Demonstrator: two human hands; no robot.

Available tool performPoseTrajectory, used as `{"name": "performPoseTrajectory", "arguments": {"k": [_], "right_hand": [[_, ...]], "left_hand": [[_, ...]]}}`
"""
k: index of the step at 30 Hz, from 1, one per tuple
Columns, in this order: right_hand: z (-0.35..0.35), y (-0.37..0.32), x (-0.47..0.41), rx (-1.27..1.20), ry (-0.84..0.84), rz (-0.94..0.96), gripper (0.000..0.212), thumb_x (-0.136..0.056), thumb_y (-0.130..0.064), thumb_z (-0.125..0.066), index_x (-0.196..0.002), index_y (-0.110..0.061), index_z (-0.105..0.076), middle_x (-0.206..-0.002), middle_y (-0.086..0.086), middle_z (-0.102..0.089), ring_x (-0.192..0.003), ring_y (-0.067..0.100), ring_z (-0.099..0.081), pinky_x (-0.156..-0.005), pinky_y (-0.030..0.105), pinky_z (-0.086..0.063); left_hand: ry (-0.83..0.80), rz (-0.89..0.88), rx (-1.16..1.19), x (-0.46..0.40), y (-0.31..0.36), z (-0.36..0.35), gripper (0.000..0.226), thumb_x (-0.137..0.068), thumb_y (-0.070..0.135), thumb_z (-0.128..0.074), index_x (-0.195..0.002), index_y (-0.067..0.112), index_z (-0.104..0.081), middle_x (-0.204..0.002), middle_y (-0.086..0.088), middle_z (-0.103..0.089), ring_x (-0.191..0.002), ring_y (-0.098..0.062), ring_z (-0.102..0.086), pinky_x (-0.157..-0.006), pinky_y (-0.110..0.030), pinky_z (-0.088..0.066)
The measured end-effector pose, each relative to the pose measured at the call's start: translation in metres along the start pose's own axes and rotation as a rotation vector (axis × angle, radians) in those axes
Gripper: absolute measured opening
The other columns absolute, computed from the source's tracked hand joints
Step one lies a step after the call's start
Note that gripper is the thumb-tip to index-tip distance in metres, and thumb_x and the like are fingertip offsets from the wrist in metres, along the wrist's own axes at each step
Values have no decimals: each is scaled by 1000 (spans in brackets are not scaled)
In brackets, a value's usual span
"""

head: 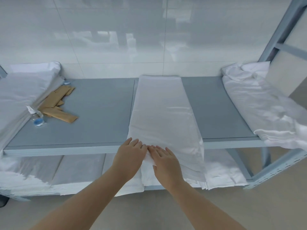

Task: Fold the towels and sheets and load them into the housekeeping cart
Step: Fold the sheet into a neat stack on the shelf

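A long white sheet, folded into a narrow strip, lies across the grey shelf from the wall to the front edge, and its near end hangs over that edge. My left hand lies with straight fingers on the strip's near left corner. My right hand lies beside it on the near end with its fingers straight, and a fold of cloth shows under its thumb side. The two hands almost touch.
A loose pile of white linen fills the shelf's right end. Folded white sheets are stacked at the left, with brown paper packets and small clear bottles beside them. More folded linen lies on the lower shelf. A metal upright rises at right.
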State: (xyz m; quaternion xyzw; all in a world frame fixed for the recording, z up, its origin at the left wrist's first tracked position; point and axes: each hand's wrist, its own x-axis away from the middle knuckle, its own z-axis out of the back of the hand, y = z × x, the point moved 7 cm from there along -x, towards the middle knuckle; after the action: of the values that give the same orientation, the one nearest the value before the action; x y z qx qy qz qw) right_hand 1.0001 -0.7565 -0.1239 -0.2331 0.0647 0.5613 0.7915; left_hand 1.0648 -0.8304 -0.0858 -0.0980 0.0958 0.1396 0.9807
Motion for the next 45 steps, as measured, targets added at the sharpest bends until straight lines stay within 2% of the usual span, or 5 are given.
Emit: {"name": "performPoseTrajectory", "arguments": {"k": [3,6,11,30,45], "right_hand": [[0,24,11,18,-104,-139,57,-84,-1,-57,-138,-19,-48,-136,-3,-56,-123,19,-54,-112,34,-31],[26,48,27,88,-95,-256,47,-79,-1,-51,-121,-21,-57,-107,-4,-68,-90,24,-62,-80,28,-43],[79,71,34,154,-55,-324,40,-68,2,-60,-103,-17,-67,-81,0,-69,-63,25,-60,-54,28,-42],[260,46,-42,84,509,69,55,-54,17,-67,-104,-3,-70,-87,14,-66,-69,35,-61,-56,39,-53],[164,124,-194,199,472,-38,27,-69,-1,-73,-95,-9,-70,-69,6,-62,-62,30,-60,-45,31,-45]], "left_hand": [[14,-5,-15,-1,-7,17,32,-53,-1,-76,-81,14,-73,-78,1,-71,-81,-18,-71,-89,-33,-54],[-4,39,-35,-3,-17,29,37,-68,-5,-56,-99,13,-68,-90,0,-69,-93,-21,-67,-102,-36,-43],[64,62,-39,-6,-7,71,39,-43,-9,-67,-74,14,-67,-57,2,-60,-53,-21,-60,-67,-28,-51],[485,265,64,-16,-40,223,52,-46,-19,-71,-90,9,-75,-66,-10,-65,-39,-27,-50,-43,-25,-37],[402,292,158,-157,-167,113,29,-63,-9,-71,-85,10,-75,-68,-11,-64,-51,-30,-59,-47,-29,-42]]}}
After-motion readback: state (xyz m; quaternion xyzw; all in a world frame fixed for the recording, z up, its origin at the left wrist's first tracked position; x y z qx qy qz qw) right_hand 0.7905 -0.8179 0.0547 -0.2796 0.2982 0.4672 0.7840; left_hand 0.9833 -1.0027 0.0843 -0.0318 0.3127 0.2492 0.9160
